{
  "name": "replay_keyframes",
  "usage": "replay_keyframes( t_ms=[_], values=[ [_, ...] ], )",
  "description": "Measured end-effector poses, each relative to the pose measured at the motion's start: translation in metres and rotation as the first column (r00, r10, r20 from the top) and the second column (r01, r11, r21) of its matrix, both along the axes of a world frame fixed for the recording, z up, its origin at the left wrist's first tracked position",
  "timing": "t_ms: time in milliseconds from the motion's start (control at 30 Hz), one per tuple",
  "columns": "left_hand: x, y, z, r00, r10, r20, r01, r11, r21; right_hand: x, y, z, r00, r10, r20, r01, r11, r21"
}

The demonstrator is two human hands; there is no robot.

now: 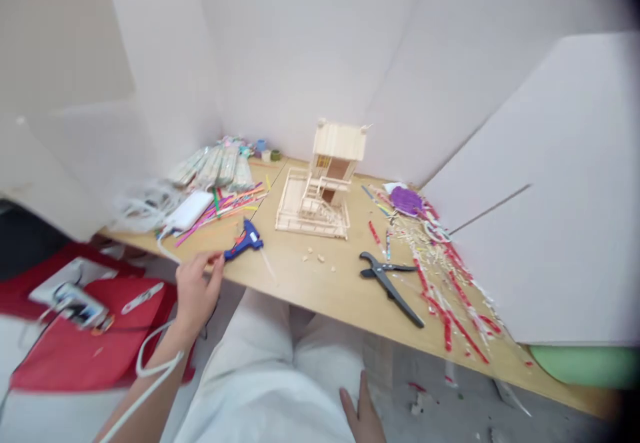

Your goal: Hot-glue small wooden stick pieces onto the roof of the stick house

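My left hand [195, 291] is at the near edge of the wooden table [300, 283], its fingers curled right by the handle end of a blue glue gun [244, 242] that lies on the tabletop. Whether the fingers grip the gun is unclear. A white cable [150, 363] loops over my left forearm. My right hand [363, 413] rests flat on my thigh, below the table edge, fingers stretched out and empty. A small house built of craft sticks [325, 180] stands at the middle back of the table.
Black pliers [390, 280] lie right of centre. Red and pale stick scraps [450, 290] and a purple piece [406, 200] cover the right side. Coloured sticks [225, 206], stick bundles [215, 166] and a white power bank [190, 211] sit at left. A red bag [95, 343] lies left below.
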State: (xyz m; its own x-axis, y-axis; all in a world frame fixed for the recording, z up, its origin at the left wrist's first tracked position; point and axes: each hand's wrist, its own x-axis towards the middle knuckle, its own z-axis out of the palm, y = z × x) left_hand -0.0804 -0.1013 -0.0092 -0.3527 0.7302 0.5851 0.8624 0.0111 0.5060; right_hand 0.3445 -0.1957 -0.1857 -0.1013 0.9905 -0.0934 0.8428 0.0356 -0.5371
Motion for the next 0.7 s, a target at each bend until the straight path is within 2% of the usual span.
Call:
replay_keyframes(
  t_ms=[100, 167, 267, 400, 567, 633, 700],
  values=[
    [0.0, 0.011, -0.002, 1.0, 0.012, 0.014, -0.01, 0.992, -0.129, 0.004, 0.004, 0.007, 0.999, -0.043, 0.016, 0.045, 0.988, -0.148],
    [0.001, 0.02, -0.005, 1.0, 0.026, -0.01, -0.027, 0.978, -0.207, 0.003, 0.014, 0.018, 1.0, -0.001, 0.029, 0.006, 0.981, -0.193],
    [0.003, 0.031, -0.008, 0.997, 0.053, -0.058, -0.068, 0.952, -0.299, 0.0, 0.027, 0.029, 0.997, 0.049, 0.067, -0.034, 0.978, -0.206],
    [0.001, 0.039, -0.015, 0.991, 0.022, -0.129, -0.073, 0.912, -0.404, -0.006, 0.035, 0.031, 0.99, 0.085, 0.116, -0.063, 0.982, -0.176],
    [-0.006, 0.043, -0.024, 1.0, -0.008, 0.0, 0.008, 0.943, -0.332, -0.01, 0.038, 0.037, 0.991, 0.076, 0.11, -0.057, 0.985, -0.166],
    [-0.005, 0.038, -0.022, 0.999, 0.011, 0.046, 0.003, 0.955, -0.296, -0.014, 0.038, 0.05, 0.996, 0.042, 0.077, -0.028, 0.985, -0.169],
    [0.003, 0.032, -0.015, 0.989, 0.044, 0.141, -0.013, 0.978, -0.208, -0.025, 0.04, 0.071, 1.0, 0.01, -0.022, -0.014, 0.986, -0.167]
  ],
)
